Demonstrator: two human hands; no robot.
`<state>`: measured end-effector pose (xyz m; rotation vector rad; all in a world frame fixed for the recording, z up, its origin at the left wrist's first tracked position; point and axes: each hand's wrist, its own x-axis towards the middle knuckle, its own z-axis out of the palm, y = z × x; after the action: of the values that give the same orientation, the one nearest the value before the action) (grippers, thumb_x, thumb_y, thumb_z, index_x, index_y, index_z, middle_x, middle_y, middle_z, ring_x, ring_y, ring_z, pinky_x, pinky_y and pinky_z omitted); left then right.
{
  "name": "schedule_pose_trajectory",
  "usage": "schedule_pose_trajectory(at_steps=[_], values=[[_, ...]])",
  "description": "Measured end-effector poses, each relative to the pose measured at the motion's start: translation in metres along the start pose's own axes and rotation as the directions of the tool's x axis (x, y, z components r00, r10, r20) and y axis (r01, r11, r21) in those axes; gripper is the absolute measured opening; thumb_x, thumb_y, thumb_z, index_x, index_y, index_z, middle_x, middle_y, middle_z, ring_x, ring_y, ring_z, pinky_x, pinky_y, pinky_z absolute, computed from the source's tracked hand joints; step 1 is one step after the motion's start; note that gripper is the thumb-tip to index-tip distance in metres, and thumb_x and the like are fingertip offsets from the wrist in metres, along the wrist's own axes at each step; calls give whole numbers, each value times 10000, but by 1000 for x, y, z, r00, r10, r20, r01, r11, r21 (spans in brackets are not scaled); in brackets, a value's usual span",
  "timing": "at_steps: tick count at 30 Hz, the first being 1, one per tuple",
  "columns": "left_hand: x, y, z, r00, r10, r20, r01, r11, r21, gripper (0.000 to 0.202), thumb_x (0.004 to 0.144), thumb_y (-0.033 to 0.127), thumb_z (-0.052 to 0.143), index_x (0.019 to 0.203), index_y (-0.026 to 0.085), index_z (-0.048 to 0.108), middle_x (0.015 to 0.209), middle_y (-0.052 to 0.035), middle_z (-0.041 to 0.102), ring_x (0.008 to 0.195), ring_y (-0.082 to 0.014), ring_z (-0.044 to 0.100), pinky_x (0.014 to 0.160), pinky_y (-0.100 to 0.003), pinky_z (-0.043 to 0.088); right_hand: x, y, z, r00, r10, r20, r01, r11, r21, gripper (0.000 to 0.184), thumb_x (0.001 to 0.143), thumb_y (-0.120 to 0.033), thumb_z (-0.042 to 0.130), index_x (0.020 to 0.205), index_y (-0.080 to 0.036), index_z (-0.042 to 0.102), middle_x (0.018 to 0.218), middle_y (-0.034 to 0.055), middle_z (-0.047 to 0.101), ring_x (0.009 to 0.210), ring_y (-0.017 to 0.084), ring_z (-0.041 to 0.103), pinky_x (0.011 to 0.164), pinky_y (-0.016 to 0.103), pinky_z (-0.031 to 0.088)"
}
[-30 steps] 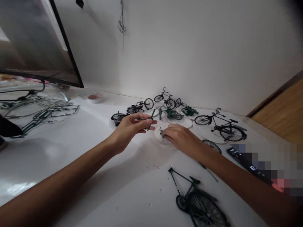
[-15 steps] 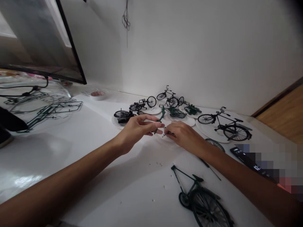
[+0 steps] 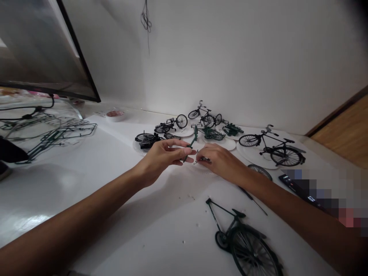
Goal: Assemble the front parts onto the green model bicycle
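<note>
My left hand (image 3: 164,154) pinches a thin dark green bicycle part (image 3: 192,143) that sticks up past its fingertips. My right hand (image 3: 219,161) is closed on a tiny metal piece (image 3: 202,159), fingertips almost touching those of the left hand. Both hands hover over a small white paper plate (image 3: 201,169). A partly built green model bicycle (image 3: 243,239) lies on the white table (image 3: 109,184) near my right forearm.
Several model bicycles on white paper plates stand along the wall, the largest (image 3: 271,147) at right. A loose wheel (image 3: 260,171) and a thin screwdriver (image 3: 253,200) lie by my right arm. A monitor (image 3: 43,50) and green part frames (image 3: 57,136) sit at left; a black remote (image 3: 301,189) at right.
My right hand lifted off the small plate with a tiny piece and came up to meet my left hand; the left hand stayed holding the green part.
</note>
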<state>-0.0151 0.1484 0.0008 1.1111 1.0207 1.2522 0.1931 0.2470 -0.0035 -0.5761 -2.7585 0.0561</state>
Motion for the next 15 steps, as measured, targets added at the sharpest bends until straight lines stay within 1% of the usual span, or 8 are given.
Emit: schedule_pose_trajectory(at_steps=[6,10,13,15], values=[[0,2,0,1000,-8,-17,7,1000,-19,329,820,344,770,1044,143,637,1101,-134,737,937,-208,713,805,-316,477,0,4,5,1000,-11,-9,11,999,33,112,891,-109,620,894,-185,702,873,52,677,834,183,611,746,305,460],[0,1,0,1000,4,11,-3,1000,-17,331,810,358,780,1028,154,636,1075,-117,743,919,-197,713,814,-316,471,3,4,8,999,-35,8,35,998,47,129,896,-91,591,883,-184,679,859,43,673,849,180,610,755,299,450],[0,1,-1,1000,13,11,-13,1000,-8,323,815,354,775,1024,149,640,1076,-121,741,920,-205,714,816,-327,472,5,1,5,999,-43,16,43,999,30,113,897,-109,583,854,-181,659,828,44,656,823,185,597,756,313,444],[0,1,0,1000,9,-2,-9,1000,-6,325,811,339,779,1031,143,642,1073,-128,741,937,-218,715,821,-334,477,5,0,1,1000,-31,-1,31,999,27,106,895,-120,582,841,-183,647,818,41,646,803,183,589,757,318,445]])
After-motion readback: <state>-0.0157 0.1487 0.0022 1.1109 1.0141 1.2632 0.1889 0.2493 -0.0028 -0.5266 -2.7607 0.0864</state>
